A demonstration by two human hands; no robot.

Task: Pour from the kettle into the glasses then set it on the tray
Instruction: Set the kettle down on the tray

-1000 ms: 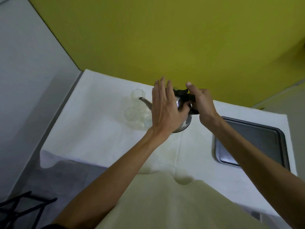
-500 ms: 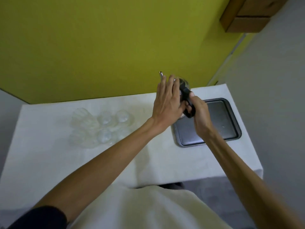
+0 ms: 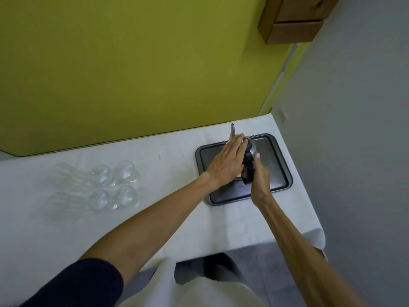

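Two hands show in my head view, both on the kettle point(image 3: 249, 145), which is over the dark metal tray point(image 3: 281, 167) at the right end of the white-clothed table point(image 3: 177, 218). I cannot tell whether the kettle's base touches the tray floor, because the hands and forearm cover its lower part. My left hand point(image 3: 228, 165) lies flat against the kettle's near-left side, fingers point(image 3: 238, 144) straight and pressed together, their tips up by the lid. My right hand point(image 3: 261, 176) is wrapped around the black handle point(image 3: 249, 168), fingers curled closed on it, the thumb point(image 3: 257, 156) pointing up beside the handle's top. The thin spout point(image 3: 232, 130) rises past the tray's far rim, pointing away from me toward the yellow-green wall point(image 3: 132, 63).

Well to the left on the cloth stand the clear glasses point(image 3: 100, 173), grouped in two rows, apart from the tray; the leftmost ones are smeared and hard to count. I cannot tell how much liquid they hold. A dark sleeve point(image 3: 77, 282) covers my left upper arm, and a pale garment point(image 3: 188, 291) fills the bottom edge. A wooden box point(image 3: 294, 21) hangs at the upper right beside the grey wall point(image 3: 354, 129).
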